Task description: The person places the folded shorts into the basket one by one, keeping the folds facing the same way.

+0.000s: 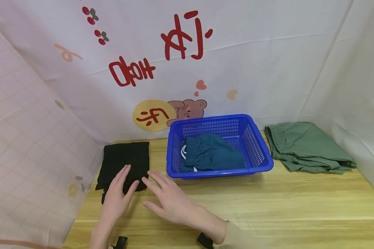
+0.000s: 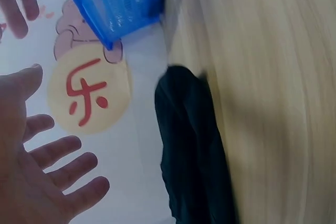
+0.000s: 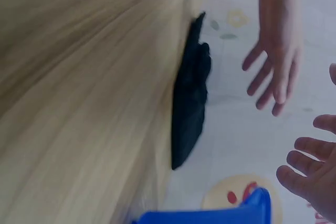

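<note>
A folded black garment lies at the left of the wooden table, near the back wall. My left hand is raised above its front edge, fingers extended and holding nothing. To its right, my right hand reaches in from the right with spread fingers, also holding nothing. Both wrist views show a gap between the hands and the black cloth. A blue plastic basket stands to the right of the hands, with folded dark teal shorts with a gathered waistband inside, over something with white trim.
Green shorts with an elastic waistband lie folded right of the basket. A white printed cloth hangs behind the wooden table and along both sides. Dark straps sit near both wrists.
</note>
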`<state>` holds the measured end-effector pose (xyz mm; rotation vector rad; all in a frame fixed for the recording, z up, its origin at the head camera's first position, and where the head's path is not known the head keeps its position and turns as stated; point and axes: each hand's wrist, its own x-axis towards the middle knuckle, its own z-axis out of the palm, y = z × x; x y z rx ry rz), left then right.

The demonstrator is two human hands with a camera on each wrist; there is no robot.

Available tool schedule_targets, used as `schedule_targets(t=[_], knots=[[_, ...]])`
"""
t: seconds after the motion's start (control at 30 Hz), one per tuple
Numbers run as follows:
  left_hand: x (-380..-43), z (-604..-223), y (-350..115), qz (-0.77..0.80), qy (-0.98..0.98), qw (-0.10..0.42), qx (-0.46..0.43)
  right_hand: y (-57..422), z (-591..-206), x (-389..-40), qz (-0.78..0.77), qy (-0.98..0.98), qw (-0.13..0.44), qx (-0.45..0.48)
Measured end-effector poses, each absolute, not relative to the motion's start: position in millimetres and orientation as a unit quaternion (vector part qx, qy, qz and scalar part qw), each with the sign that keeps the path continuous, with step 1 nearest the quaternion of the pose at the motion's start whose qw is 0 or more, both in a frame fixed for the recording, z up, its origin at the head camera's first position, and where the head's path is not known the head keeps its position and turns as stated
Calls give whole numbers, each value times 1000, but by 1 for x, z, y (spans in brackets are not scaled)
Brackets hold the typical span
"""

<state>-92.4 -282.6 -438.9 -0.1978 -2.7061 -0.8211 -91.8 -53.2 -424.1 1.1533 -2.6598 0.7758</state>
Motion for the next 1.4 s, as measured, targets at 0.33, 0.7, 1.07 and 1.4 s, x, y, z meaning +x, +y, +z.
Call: schedule_targets(t=[0.33, 0.7, 1.07, 1.4], knots=[[-113, -450, -319, -297, -944, 134, -43, -91, -438, -122, 272, -891, 40, 360], [-139, -452, -356, -281, -958, 44, 16, -124, -455, -163, 224, -926, -30, 303], [-163, -462, -386, -244, -969, -34, 34, -137, -470, -182, 182, -944, -68, 267], [-172, -470, -396, -234, -965, -101, 67, -140, -476, -186, 159, -948, -78, 264]])
